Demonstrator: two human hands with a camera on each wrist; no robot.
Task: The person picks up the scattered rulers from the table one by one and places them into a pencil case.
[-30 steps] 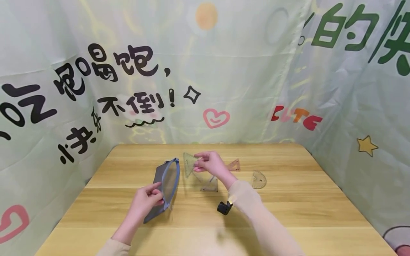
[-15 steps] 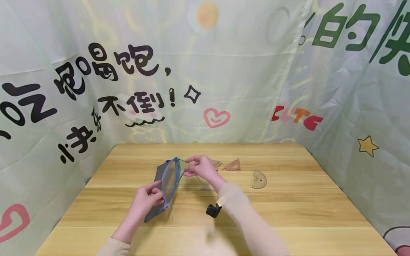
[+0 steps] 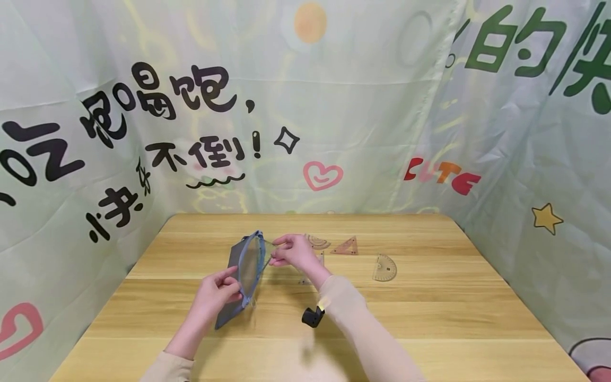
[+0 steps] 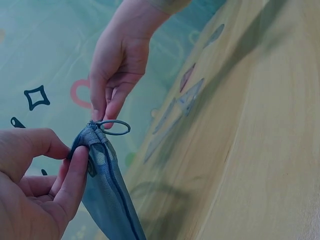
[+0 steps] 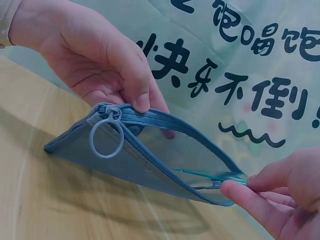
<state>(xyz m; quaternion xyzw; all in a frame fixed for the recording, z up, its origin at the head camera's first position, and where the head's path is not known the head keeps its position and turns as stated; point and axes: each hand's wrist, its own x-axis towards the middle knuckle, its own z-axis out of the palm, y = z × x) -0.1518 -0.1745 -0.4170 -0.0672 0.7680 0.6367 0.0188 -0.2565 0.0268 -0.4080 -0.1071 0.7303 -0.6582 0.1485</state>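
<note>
A blue-grey zip pouch (image 3: 233,261) stands tilted above the table with its mouth spread wide. My left hand (image 3: 217,291) pinches the near end of its rim between thumb and fingers. Close to that thumb a ring-shaped zip pull (image 5: 106,138) hangs in the right wrist view. With thumb and fingertips my right hand (image 3: 298,254) pinches a green, see-through set square (image 3: 268,252) at the far end of the mouth. Part of the set square (image 5: 205,174) lies inside the opening, seen edge-on in the right wrist view; the fingers cover its outer end.
On the wooden table (image 3: 444,318) lie a clear protractor (image 3: 384,268), a reddish set square (image 3: 348,246) and a second protractor (image 3: 319,242). Another clear ruler piece (image 3: 303,281) is partly hidden by the right arm. Printed cloth (image 3: 363,106) encloses the back and sides.
My right hand has moved left, carrying the green set square from beside the pouch into its mouth. My left hand keeps its hold, and the pouch has shifted slightly left.
</note>
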